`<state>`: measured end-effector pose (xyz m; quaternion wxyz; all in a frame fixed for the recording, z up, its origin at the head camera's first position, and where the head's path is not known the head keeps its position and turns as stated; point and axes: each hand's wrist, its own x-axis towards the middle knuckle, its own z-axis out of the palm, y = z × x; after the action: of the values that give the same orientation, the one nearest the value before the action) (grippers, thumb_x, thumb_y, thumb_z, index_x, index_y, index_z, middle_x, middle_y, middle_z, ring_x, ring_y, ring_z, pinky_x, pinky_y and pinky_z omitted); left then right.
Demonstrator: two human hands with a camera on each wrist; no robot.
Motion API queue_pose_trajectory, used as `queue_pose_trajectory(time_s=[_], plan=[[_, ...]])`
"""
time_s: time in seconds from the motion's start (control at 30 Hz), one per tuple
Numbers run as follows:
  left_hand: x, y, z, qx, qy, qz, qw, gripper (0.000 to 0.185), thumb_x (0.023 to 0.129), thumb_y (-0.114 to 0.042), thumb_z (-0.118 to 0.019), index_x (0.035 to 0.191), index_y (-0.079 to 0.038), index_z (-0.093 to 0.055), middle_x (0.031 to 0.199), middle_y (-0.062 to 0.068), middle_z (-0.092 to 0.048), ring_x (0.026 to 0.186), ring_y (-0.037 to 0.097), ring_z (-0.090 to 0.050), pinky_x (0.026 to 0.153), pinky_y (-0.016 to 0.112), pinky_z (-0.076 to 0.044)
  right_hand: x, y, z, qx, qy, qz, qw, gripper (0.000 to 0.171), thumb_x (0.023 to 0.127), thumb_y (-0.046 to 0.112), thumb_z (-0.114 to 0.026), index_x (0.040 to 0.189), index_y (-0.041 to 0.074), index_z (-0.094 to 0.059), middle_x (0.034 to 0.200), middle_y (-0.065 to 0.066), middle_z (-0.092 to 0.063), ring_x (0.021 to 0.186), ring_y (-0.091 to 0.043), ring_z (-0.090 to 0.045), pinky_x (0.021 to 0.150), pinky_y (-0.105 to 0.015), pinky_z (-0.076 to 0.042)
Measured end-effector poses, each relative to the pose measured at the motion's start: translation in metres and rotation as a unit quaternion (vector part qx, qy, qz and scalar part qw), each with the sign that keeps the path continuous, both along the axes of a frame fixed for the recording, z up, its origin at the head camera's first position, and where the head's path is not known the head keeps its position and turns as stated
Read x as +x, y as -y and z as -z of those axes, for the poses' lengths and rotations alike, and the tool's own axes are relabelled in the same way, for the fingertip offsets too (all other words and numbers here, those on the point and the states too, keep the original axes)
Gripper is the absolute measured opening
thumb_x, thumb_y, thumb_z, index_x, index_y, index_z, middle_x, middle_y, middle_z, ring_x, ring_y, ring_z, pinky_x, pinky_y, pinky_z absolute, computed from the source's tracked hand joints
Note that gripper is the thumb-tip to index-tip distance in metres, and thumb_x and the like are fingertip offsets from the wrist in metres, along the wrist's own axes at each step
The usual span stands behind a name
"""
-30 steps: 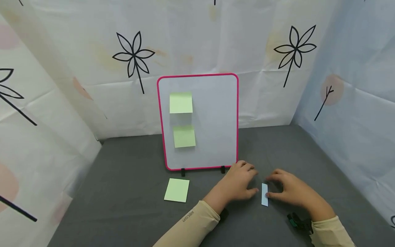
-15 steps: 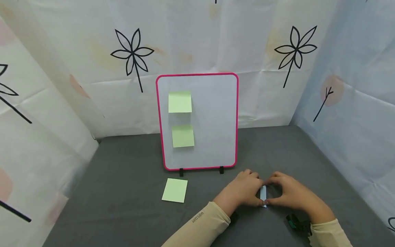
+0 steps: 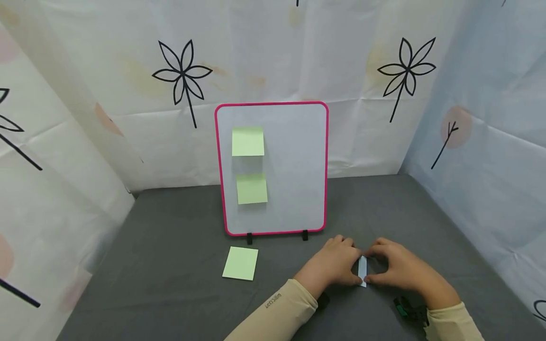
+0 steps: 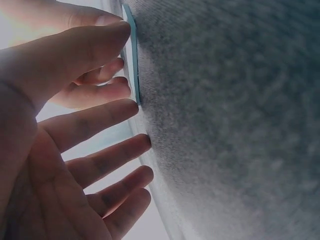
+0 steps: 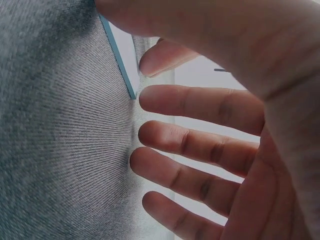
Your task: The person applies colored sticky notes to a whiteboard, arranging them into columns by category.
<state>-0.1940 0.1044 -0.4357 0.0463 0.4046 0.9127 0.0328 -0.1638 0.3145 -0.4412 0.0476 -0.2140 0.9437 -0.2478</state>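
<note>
I see a small pale blue strip (image 3: pixel 362 271) lying on the grey counter (image 3: pixel 179 284) at 5 o'clock from the pink-framed whiteboard (image 3: pixel 273 168). My left hand (image 3: pixel 330 265) and right hand (image 3: pixel 403 270) pinch it from either side, thumb and forefinger of each grasping its ends. A green sticky pad (image 3: pixel 241 263) lies well apart at 9 o'clock.

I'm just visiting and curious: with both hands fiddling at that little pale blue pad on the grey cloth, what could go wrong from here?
The pale blue pad is narrow and thin; pinched between the left hand and right hand, it might slip or bend. The left hand is near the whiteboard, which stands on small black feet, so a nudge might tip it.
</note>
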Motion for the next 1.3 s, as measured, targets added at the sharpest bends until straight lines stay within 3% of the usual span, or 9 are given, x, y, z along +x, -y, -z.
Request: queue_pose_trajectory(time_s=[0.2, 0.53, 0.9, 1.3], plan=[[0.0, 0.0024, -0.0024, 0.0, 0.005, 0.001, 1.0, 0.054, 0.089, -0.056, -0.081, 0.136, -0.032, -0.072, 0.136, -0.008, -0.065, 0.126, 0.014, -0.056, 0.109, 0.032, -0.049, -0.0006, -0.0008, 0.0, -0.006, -0.001, -0.008, 1.0, 0.043, 0.08, 0.045, -0.093, 0.109, 0.017, -0.077, 0.101, 0.006, -0.06, 0.08, -0.001, -0.049, 0.066, -0.025, -0.045], [-0.0034, 0.0085, 0.0012, 0.014, 0.013, -0.004, 0.9998, 0.058, 0.089, -0.054, -0.082, 0.141, -0.033, -0.068, 0.14, -0.008, -0.063, 0.13, 0.014, -0.056, 0.112, 0.031, -0.047, -0.0025, 0.0, 0.0027, -0.003, 0.008, 0.0, 1.0, 0.057, 0.076, 0.056, -0.093, 0.114, 0.016, -0.076, 0.099, 0.008, -0.059, 0.082, -0.001, -0.051, 0.068, -0.025, -0.047], [-0.0035, 0.0088, 0.003, 0.005, 0.015, -0.006, 0.9999, 0.065, 0.084, -0.062, -0.084, 0.14, -0.032, -0.069, 0.139, -0.008, -0.063, 0.128, 0.015, -0.055, 0.112, 0.031, -0.047, 0.0008, 0.0007, 0.0024, -0.005, -0.001, -0.001, 1.0, 0.06, 0.073, 0.053, -0.095, 0.116, 0.016, -0.075, 0.102, 0.008, -0.06, 0.085, -0.002, -0.053, 0.071, -0.027, -0.05], [-0.0035, 0.0098, 0.0025, 0.007, 0.026, -0.01, 0.9996, 0.062, 0.086, -0.061, -0.082, 0.139, -0.032, -0.07, 0.14, -0.009, -0.062, 0.127, 0.014, -0.056, 0.112, 0.03, -0.047, 0.0011, 0.0014, 0.0028, -0.012, -0.013, -0.005, 1.0, 0.057, 0.076, 0.051, -0.094, 0.115, 0.016, -0.075, 0.104, 0.008, -0.061, 0.087, -0.002, -0.056, 0.073, -0.028, -0.052]])
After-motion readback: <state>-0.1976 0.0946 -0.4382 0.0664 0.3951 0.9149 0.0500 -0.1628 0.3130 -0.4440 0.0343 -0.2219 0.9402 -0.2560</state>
